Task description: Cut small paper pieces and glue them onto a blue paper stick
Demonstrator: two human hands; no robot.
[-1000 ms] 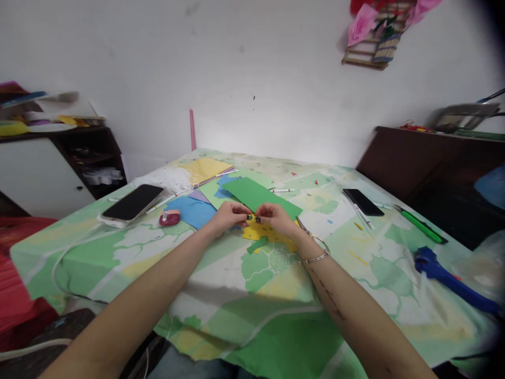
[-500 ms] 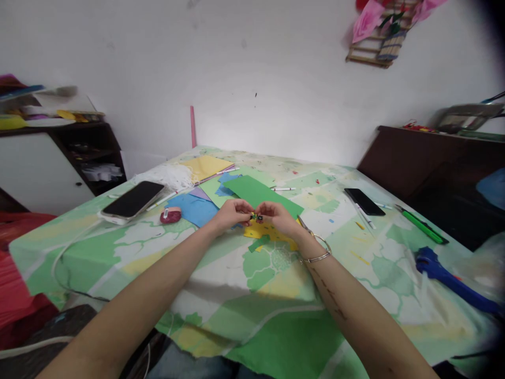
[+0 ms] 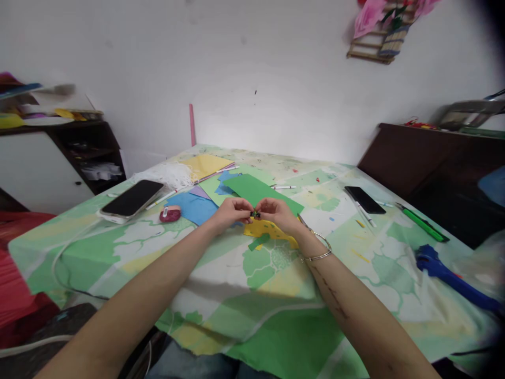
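My left hand (image 3: 233, 215) and my right hand (image 3: 276, 214) meet at the middle of the table, their fingertips pinched on a small dark and green piece (image 3: 255, 213) between them. The piece is too small to make out in detail. Below the hands lies yellow paper (image 3: 272, 230) with small green bits on it, and a green strip (image 3: 259, 242) at its near edge. Green card (image 3: 262, 190) lies just behind the fingers. Blue paper (image 3: 193, 208) is left of my left hand. Scissors (image 3: 303, 221) lie partly hidden by my right wrist.
On the left are a phone (image 3: 132, 199), a dark red yarn roll (image 3: 170, 213) and white strands (image 3: 165, 176). To the right lie a black phone (image 3: 365, 200), a green cutter (image 3: 423, 223) and a blue tool (image 3: 457, 281). Markers and yellow paper (image 3: 207, 167) lie farther back.
Both hands stay together with only slight finger movement, and the small piece between them has turned a little. The camera view has shifted slightly.
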